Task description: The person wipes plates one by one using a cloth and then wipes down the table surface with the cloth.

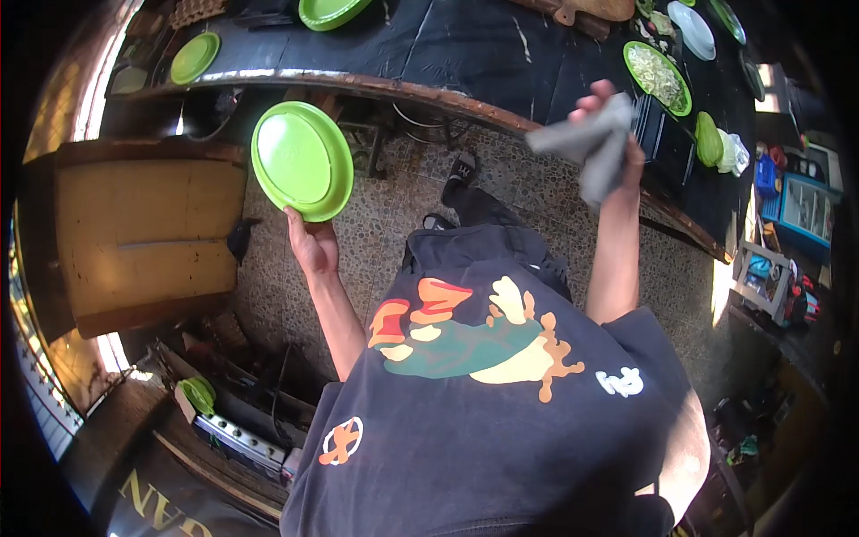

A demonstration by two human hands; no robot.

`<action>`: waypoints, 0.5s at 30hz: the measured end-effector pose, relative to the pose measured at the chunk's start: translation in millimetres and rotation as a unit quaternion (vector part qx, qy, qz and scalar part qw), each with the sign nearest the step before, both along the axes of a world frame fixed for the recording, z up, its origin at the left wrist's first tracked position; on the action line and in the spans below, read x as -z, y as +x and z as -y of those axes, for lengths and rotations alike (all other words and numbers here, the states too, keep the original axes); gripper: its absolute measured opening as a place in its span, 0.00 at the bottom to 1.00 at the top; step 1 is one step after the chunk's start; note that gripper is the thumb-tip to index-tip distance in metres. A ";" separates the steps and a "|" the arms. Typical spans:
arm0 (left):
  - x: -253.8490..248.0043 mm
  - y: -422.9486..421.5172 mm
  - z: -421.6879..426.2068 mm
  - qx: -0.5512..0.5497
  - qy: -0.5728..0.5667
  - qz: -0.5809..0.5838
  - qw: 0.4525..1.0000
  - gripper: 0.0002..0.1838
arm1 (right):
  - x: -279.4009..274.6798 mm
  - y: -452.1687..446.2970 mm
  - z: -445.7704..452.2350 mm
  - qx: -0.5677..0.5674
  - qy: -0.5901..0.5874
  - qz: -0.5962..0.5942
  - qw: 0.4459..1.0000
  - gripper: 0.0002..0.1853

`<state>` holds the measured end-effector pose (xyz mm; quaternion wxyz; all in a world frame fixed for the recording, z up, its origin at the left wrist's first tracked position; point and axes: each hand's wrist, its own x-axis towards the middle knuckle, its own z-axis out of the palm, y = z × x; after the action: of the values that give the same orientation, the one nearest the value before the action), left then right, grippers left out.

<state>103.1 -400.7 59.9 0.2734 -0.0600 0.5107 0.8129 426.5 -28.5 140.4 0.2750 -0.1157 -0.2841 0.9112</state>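
Observation:
A bright green oval plate (302,159) is gripped at its lower rim by my left hand (313,243), held up off the table with its base facing me. My right hand (633,157) is closed around a grey cloth (598,143) that hangs in loose folds. The cloth is raised near the table's front edge, apart from the plate. Behind the cloth, part of my right hand is hidden. Close by on the table lies a green plate of shredded pale food (658,79).
The dark-covered table (447,54) stretches across the top. More green plates (195,58) sit on its left part. A pale green vegetable (709,139) and a white bag (734,155) lie at right. A stove (242,443) stands lower left, beside a yellowish cabinet (152,237).

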 end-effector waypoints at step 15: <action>3.5 -23.9 -68.2 0.071 -0.017 0.008 0.997 0.28 | 34.8 116.1 33.8 0.133 0.438 0.675 0.579 0.16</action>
<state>79.2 -332.4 56.4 0.3332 -0.0351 0.5255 0.7820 542.5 -62.3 105.6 0.1399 -0.5991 -0.7336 0.2885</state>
